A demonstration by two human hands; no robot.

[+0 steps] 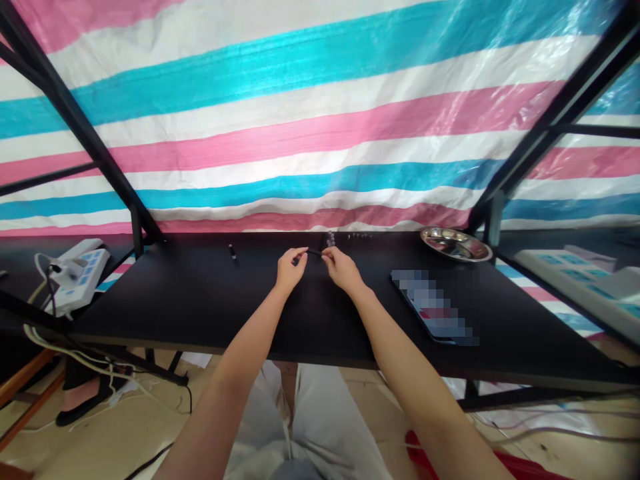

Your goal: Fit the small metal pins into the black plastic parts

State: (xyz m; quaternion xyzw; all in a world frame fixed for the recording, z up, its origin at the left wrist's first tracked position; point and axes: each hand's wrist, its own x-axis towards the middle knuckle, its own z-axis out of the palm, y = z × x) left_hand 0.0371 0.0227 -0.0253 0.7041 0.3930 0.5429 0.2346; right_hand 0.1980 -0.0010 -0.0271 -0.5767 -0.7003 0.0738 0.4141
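At the flat black table (200,300), left hand (291,268) and right hand (342,267) are pinching a slim dark rod (315,252), axis running crosswise between them

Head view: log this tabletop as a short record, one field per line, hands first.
left hand: pinches one end of a thin dark object
right hand: at its other end
beyond right hand: a cluster of small pieces, too small to identify
left side: small black-and-white item
right side: shiny metal dish; nearer, phone-like device, screen pixelated
surface: black table
backdrop: striped sheet
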